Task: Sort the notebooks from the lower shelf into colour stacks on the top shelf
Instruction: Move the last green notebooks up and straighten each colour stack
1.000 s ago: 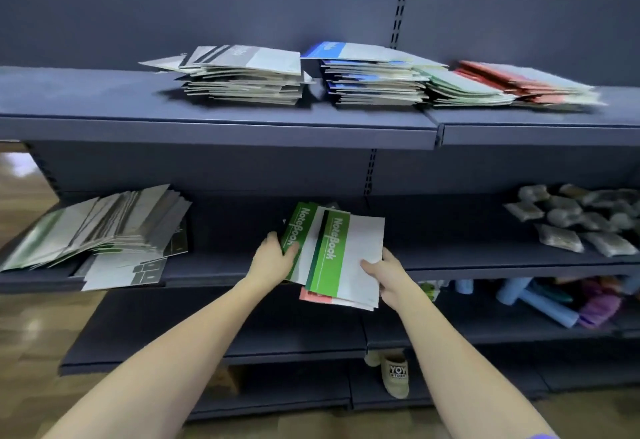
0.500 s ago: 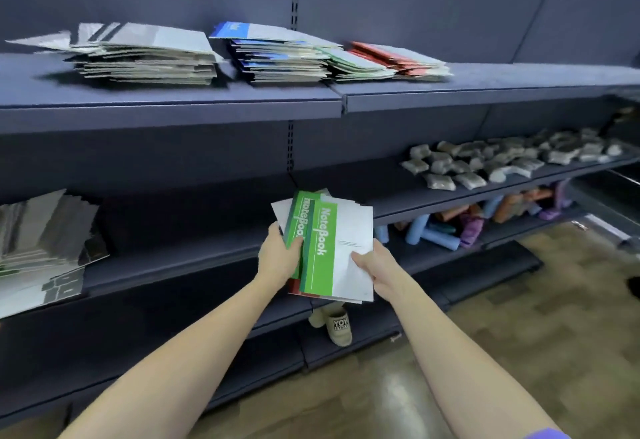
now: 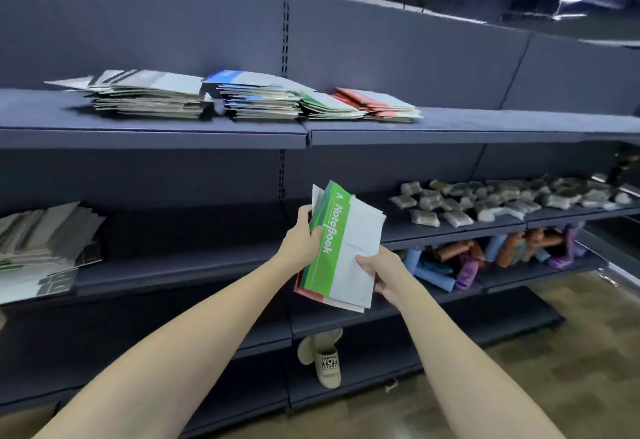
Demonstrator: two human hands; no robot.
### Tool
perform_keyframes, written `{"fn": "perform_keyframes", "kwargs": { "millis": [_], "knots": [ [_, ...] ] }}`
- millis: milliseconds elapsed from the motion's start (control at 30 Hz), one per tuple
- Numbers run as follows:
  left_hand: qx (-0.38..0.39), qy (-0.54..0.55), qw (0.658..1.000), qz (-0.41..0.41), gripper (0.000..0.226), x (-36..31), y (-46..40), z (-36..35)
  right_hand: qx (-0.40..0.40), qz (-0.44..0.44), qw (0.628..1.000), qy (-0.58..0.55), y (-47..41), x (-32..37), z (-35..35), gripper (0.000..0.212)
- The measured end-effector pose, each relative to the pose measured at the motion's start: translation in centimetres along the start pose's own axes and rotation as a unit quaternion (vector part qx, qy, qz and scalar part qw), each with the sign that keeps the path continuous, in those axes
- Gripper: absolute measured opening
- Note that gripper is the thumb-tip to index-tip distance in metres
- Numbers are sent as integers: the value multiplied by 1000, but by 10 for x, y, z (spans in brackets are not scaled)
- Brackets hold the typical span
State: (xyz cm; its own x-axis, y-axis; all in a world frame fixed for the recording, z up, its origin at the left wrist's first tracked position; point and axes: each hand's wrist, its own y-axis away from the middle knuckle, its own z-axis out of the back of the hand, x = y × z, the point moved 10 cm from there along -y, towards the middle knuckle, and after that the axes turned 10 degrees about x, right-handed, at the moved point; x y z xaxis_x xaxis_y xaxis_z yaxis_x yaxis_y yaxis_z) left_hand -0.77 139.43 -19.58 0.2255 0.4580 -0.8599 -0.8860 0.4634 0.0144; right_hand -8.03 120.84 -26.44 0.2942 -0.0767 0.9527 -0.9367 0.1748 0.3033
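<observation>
I hold a small bundle of notebooks [image 3: 341,248] in the air with both hands, in front of the lower shelf [image 3: 180,267]. My left hand [image 3: 303,242] grips the green spine edge, thumb on the front cover, the other fingers hidden behind. My right hand [image 3: 382,270] pinches the white lower corner, thumb on top and fingers curled under. The top cover is green and white; a red edge shows below it. To the left of the bundle, more notebooks [image 3: 45,248] lie on the lower shelf. Above and behind the bundle, the top shelf [image 3: 152,135] carries grey [image 3: 145,97], blue [image 3: 256,97], green [image 3: 329,107] and red stacks [image 3: 377,104].
</observation>
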Motion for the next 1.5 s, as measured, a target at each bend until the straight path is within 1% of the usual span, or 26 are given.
{"fn": "perform_keyframes", "kwargs": {
  "millis": [100,233,300,433,467,567,633,733,800,867,933,1000,1067,1100,1133,1167,1200,1267,1400,1433,1500],
  "knots": [
    [-41,0,999,-2,48,-26,0,-1,19,33,999,18,5,32,18,28],
    [-107,9,994,-22,59,-63,3,1,19,95,995,-30,1,66,36,30],
    [-129,15,991,-42,61,-86,4,5,18,127,990,-53,-2,87,42,28],
    [-155,31,985,-74,60,-134,-2,26,-23,171,982,-70,-4,128,53,19],
    [-156,42,984,-79,60,-144,-5,34,-37,182,980,-70,-5,140,55,20],
    [-167,73,979,-88,61,-166,-13,63,-80,205,973,-64,-8,173,57,34],
    [-190,70,974,-99,62,-176,-15,85,-87,215,972,-45,-15,194,49,33],
    [-232,37,968,-89,63,-185,-22,121,-74,231,970,-5,-28,224,30,24],
    [-249,11,966,-73,62,-189,-31,145,-66,234,969,33,-39,245,16,21],
    [-258,-12,963,-81,59,-196,-42,169,-55,239,966,78,-51,264,0,19],
    [-266,-21,959,-98,57,-202,-55,193,-62,243,958,136,-65,284,-11,20],
    [-278,-32,954,-105,55,-205,-67,217,-89,240,947,194,-78,301,-16,23],
    [-294,-45,950,-98,43,-205,-80,245,-129,235,934,235,-88,321,-14,28],
    [-300,-53,948,-96,33,-205,-87,259,-156,227,928,252,-94,331,-9,34],
    [-306,-58,945,-94,27,-206,-93,273,-189,211,920,272,-99,340,-3,41],
    [-311,-59,944,-90,25,-204,-100,286,-223,196,910,288,-103,349,5,45],
    [-315,-60,943,-84,23,-202,-106,299,-250,186,901,302,-105,357,12,44],
    [-320,-71,942,-69,22,-197,-117,320,-273,174,890,321,-117,369,22,36],
    [-314,-63,947,-32,19,-181,-142,344,-255,161,874,380,-141,383,7,13],
    [-306,-59,950,-23,20,-177,-148,346,-249,160,871,392,-149,385,-1,10],
    [-297,-53,953,-13,21,-172,-161,348,-237,161,859,424,-164,389,-18,11]
  ]
}}
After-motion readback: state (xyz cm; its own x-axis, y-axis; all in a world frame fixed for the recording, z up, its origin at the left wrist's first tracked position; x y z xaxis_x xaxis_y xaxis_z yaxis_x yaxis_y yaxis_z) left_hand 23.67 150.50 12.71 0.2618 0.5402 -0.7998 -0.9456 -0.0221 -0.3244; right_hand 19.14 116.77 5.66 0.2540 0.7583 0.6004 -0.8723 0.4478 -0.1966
